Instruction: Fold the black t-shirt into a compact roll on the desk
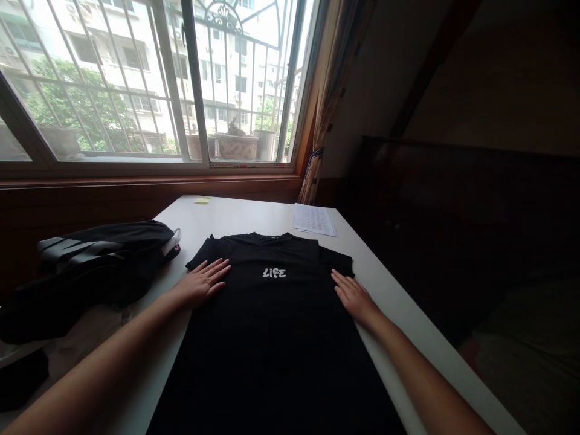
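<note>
A black T-shirt [276, 338] lies spread flat, front up, with its collar toward the window and white "Life" lettering across the chest. My left hand [205, 283] rests flat on the shirt's left edge just below the sleeve, fingers extended. On the opposite edge, below the other sleeve, my right hand [352, 295] lies with its fingers stretched out on the cloth. Neither hand grips the fabric. The shirt's lower end runs out of the bottom of the view.
The T-shirt is on a white table [244, 211]. Dark clothes [104, 254] are heaped along its left side. Printed papers [314, 220] sit at the far right corner, and a yellow note [202, 200] at the far left. Beyond stands a barred window [136, 90] with a tied curtain [312, 172].
</note>
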A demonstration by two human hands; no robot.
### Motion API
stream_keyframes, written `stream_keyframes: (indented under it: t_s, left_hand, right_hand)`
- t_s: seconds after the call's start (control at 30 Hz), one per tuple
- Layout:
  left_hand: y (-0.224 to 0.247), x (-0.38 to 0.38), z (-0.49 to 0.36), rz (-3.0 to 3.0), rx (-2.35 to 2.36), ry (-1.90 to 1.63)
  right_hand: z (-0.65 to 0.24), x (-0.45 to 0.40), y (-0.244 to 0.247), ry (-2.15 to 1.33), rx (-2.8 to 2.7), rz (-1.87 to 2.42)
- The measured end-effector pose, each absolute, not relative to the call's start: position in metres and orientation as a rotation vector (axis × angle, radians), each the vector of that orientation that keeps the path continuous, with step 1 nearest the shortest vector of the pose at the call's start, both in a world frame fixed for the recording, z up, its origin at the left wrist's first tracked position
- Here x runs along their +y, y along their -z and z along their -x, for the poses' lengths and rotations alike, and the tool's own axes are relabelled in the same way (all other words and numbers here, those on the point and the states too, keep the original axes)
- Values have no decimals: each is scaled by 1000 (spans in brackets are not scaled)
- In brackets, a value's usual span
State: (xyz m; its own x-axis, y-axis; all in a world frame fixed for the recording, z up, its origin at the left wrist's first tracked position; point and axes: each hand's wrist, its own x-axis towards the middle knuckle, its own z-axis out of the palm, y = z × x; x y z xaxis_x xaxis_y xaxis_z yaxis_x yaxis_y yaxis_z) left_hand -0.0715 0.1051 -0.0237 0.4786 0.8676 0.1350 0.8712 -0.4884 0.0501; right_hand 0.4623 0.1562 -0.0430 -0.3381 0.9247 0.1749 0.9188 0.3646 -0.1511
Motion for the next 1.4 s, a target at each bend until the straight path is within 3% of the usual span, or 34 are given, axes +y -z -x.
stream_keyframes:
  t_s: [1.4]
  left_hand:
    - [22,164,99,2617,-1755,103]
  right_hand:
    - [-435,210,46,-163,-2343,1644]
